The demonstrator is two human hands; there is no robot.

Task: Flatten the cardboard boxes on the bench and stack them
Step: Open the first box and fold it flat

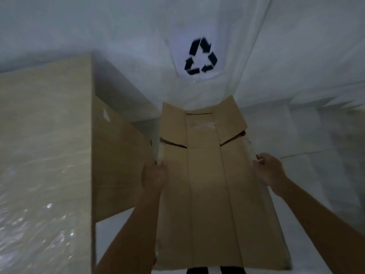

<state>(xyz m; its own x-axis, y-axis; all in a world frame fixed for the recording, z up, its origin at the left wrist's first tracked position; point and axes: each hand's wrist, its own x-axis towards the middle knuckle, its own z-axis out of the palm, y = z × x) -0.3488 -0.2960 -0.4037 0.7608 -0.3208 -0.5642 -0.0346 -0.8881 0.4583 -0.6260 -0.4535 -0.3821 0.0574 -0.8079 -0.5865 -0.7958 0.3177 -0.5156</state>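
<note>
While a flattened box (213,178) is held up in front of the person, its side edges are gripped by the left hand (153,176) and right hand (268,169), apparently for carrying to a stack, beside a larger box (59,135).

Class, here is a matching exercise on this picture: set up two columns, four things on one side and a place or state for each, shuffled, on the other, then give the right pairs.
Things
1. flattened box
2. recycling symbol
3. large box
4. right hand

Places or states
A. printed in black on the white sheet at the back
B. stands at the left, with shiny plastic film over its near face
C. held in the middle by both hands
D. grips the right edge of the cardboard

Pairs: 1-C, 2-A, 3-B, 4-D

The left hand grips the opposite edge.
</note>
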